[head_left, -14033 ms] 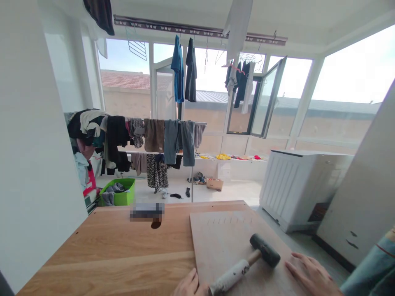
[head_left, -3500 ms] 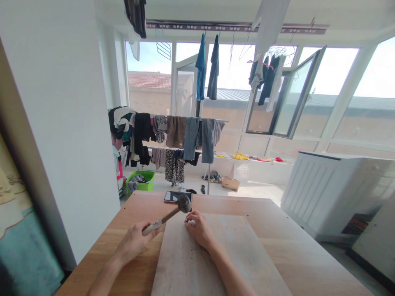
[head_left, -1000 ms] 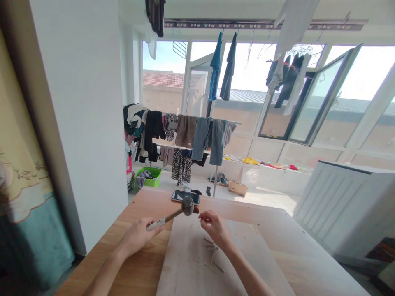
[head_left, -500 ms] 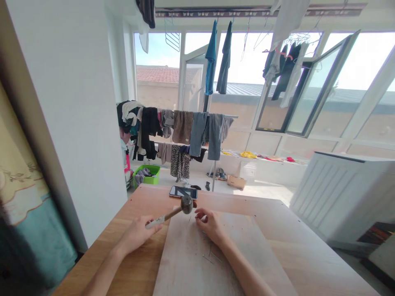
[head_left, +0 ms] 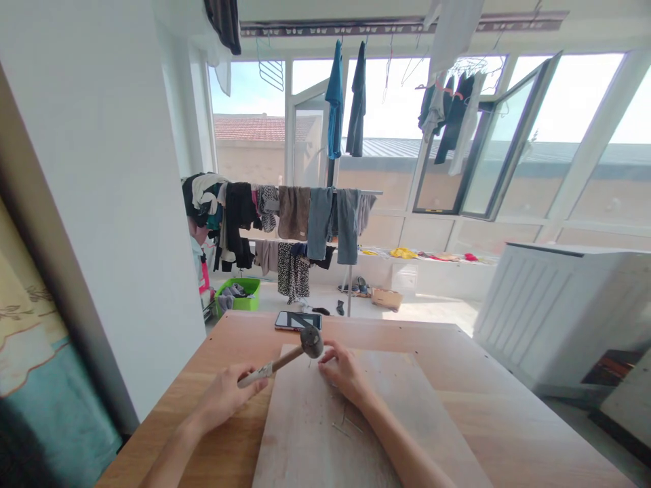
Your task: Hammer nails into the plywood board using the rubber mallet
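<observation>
My left hand (head_left: 228,394) is wrapped round the wooden handle of a hammer (head_left: 311,341), whose dark, rounded head hangs above the far end of a pale wooden board (head_left: 305,427). A thin nail (head_left: 310,363) appears to stand upright in the board, just below the hammer head. Beside it, my right hand (head_left: 342,371) is closed in a pinch close to the board; whatever its fingertips hold is too small to make out. Several loose nails (head_left: 347,425) lie on the board near my right forearm.
The board rests on a wooden table (head_left: 213,434). A phone (head_left: 298,320) lies at the table's far edge. Beyond stand a drying rack with clothes (head_left: 295,213) and a green basket (head_left: 249,288). A white wall (head_left: 102,190) rises on the left, a white cabinet (head_left: 539,312) on the right.
The view has turned slightly, shifting the room leftward. The hammer head has moved a little lower and nearer my right hand. Both hands keep their grips.
</observation>
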Available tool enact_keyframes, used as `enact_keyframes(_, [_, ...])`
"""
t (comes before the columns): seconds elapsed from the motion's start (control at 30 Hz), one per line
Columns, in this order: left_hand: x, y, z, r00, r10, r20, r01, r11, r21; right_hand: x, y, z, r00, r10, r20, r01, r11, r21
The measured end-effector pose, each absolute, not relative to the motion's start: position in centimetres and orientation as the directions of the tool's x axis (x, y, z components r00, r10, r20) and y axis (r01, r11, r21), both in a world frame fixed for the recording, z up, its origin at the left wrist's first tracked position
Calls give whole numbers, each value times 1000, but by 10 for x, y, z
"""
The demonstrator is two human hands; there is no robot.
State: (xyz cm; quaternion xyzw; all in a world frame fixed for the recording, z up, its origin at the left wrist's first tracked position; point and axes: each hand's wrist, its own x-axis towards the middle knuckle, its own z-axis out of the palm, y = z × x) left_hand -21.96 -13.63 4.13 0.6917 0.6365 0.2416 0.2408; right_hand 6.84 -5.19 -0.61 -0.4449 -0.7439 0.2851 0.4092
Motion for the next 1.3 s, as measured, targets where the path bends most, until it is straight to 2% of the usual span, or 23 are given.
enact_keyframes(0.67, [-197, -145, 69, 54, 998, 17, 840, -55, 540, 65, -51, -5, -262, 884, 388, 414, 466, -782])
enact_keyframes(0.9, [-206, -150, 54, 28, 998, 50, 687, -56, 725, 89, -52, 20, -287, 911, 296, 477, 404, -781])
enact_keyframes(1.07, [-202, -152, 43, -39, 998, 53, 627, -17, 779, 101, -64, 51, -528, 847, 64, 662, 458, -593])
enact_keyframes(1.23, [-196, -148, 30, -85, 996, 34, 645, 29, 764, 89, -69, 55, -591, 806, 27, 752, 563, -342])
enact_keyframes(1.3, [-197, -148, 26, -85, 996, 39, 656, 27, 754, 89, -66, 54, -588, 809, 14, 754, 555, -352])
